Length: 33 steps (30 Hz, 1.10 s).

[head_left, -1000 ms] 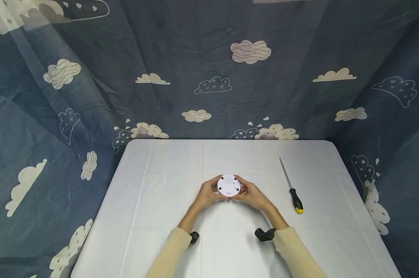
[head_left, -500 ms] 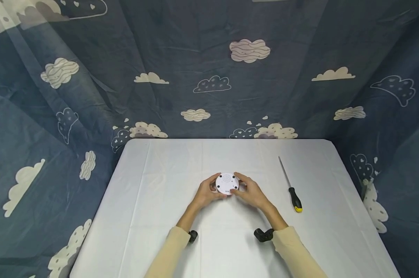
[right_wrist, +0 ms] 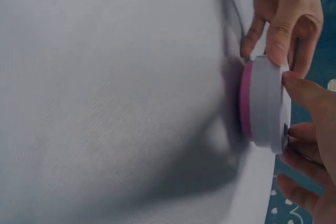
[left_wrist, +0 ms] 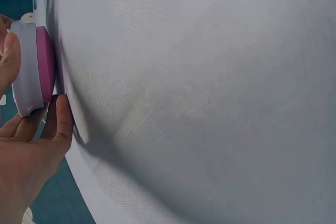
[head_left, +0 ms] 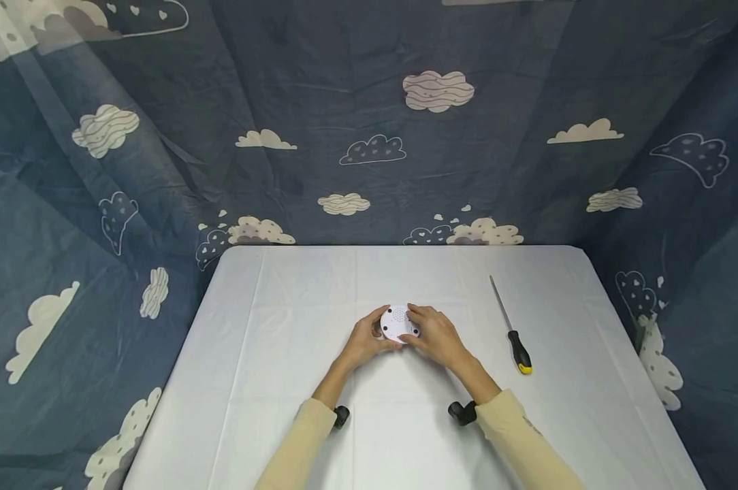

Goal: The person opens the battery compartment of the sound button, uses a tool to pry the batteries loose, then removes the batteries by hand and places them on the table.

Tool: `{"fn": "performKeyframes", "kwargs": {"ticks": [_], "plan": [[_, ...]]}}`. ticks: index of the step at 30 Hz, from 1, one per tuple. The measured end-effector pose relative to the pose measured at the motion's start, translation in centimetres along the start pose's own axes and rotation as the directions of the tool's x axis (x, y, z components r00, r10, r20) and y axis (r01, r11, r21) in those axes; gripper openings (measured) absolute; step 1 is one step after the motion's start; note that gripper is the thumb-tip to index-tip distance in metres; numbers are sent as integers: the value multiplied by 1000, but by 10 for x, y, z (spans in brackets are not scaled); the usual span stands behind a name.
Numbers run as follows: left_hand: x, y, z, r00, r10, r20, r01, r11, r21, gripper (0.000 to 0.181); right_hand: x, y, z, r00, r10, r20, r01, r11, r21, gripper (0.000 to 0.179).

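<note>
round white device (head_left: 399,321) is held between two hands over the middle of the table (head_left: 301,286), about midway between its left and right edges and well in from the far edge. its white face, with a patch of small holes and dark round dots (head_left: 384,329) near the rim, is turned up toward the head camera. both wrist views show a pink layer (left_wrist: 46,64) on the opposite side, turned toward the table; whether that side touches the cloth i cannot tell.

the left hand (head_left: 361,342) grips the device by its left side, thumb on the rim that faces the person and other fingers around toward the far side. the right hand (head_left: 439,338) has its fingers bent onto the device's right side, covering part of the white face: thumb on the part nearest the person, fingertips on the part toward the table's far edge. in the right wrist view some of these fingertips lie beside a small dark mark on the face.

a screwdriver (head_left: 513,338) lies between the right hand and the table's right edge, apart from both, its tip toward the far edge and its black, yellow-ended handle toward the person. cream sleeves (head_left: 298,442) cover the forearms, with a black wrist piece (head_left: 463,413) at each wrist. beyond the far edge hangs a dark blue curtain (head_left: 320,82) printed with pale clouds.
</note>
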<state>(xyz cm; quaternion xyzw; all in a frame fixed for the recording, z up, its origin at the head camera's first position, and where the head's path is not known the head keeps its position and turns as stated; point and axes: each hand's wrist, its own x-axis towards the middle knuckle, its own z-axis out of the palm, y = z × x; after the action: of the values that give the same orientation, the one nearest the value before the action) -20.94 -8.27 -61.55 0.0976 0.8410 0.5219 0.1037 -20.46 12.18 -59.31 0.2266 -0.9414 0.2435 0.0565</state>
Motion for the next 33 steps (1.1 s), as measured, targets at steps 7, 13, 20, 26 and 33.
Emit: {"fn": "performKeyframes", "kwargs": {"ticks": [7, 13, 20, 26, 33], "plan": [[3, 2, -2, 1000, 5, 8, -5, 1000, 23, 93, -3, -4, 4, 991, -120, -55, 109, 980, -166, 54], [3, 4, -2, 1000, 18, 11, -18, 1000, 18, 92, -10, -15, 10, 983, -182, -25, 163, 928, -335, 42], [2, 3, 2, 1000, 24, 10, -24, 999, -29, 92, -16, -18, 16, 973, -230, 2, 203, 854, -479, 35], [1, 1, 6, 1000, 15, 11, -14, 998, -66, 92, -13, -10, 12, 970, -242, -20, 211, 881, -423, 25], [4, 4, 0, 999, 30, 22, -28, 996, -84, 91, -8, -4, 5, 962, -273, -19, 247, 896, -370, 34]]}}
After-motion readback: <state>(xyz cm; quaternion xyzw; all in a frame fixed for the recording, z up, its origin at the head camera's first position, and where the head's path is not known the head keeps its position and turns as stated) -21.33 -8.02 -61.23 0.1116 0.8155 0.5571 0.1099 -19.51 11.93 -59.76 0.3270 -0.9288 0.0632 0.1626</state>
